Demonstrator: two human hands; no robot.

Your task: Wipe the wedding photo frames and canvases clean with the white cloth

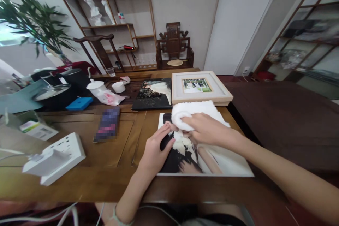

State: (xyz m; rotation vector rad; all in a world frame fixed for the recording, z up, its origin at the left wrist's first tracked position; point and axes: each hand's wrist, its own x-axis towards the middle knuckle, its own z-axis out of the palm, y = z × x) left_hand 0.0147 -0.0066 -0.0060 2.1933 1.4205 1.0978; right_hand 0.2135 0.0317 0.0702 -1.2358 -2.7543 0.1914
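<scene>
A large photo print of figures in black and white clothes lies flat near the table's front edge. My right hand grips a white towel, which is bunched under the fingers and touches the print's upper part. Part of the towel spreads out behind the hand, covering the print's far edge. My left hand rests on the print's left side, fingers stretched out and thumb apart. Just beyond the towel sits a light wooden picture frame with a small photo in it. Left of that frame lies a dark photo panel.
On the wooden table, a white power strip stands at left, near an opened box. Farther back are a blue box, a lidded pan, a white teapot and a pixelated phone-sized item.
</scene>
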